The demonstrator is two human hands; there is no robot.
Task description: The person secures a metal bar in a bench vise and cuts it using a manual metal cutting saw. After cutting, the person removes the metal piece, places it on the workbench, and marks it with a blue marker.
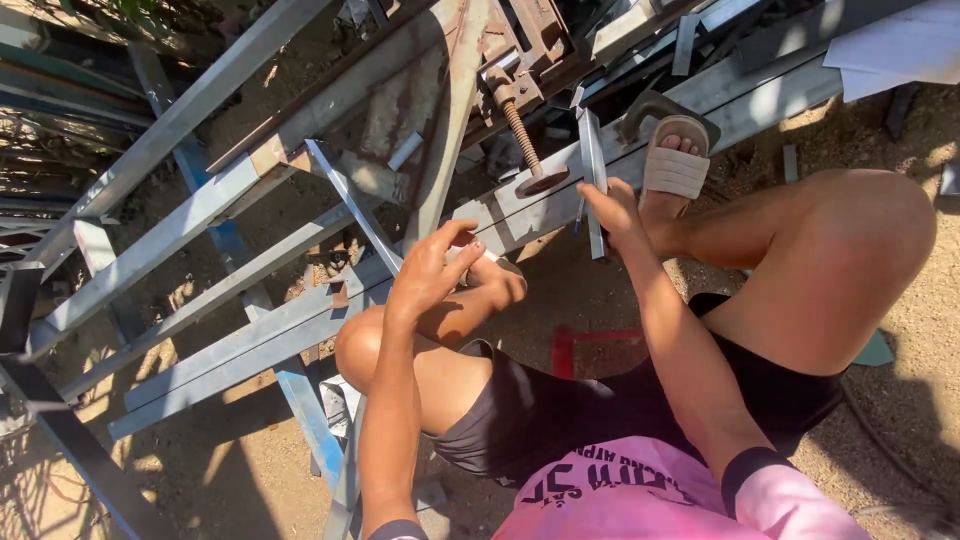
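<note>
Right hand (612,208) gripping upright metal strip (593,160), left hand (430,268) open — well apart, over steel bar (300,320).

My left hand (432,268) at centre over my bent knee (365,345), my right hand (612,208) at one o'clock on a short metal strip (593,170), long steel channel (300,320) running eight to two o'clock under both, threaded screw clamp (522,140) at twelve, my sandalled foot (675,165) on the channel just right of the strip

The right hand (612,212) is gripping a short upright metal strip (594,170) against a long grey steel bar (300,310), while the left hand (430,272) is hovering open beside it.
</note>
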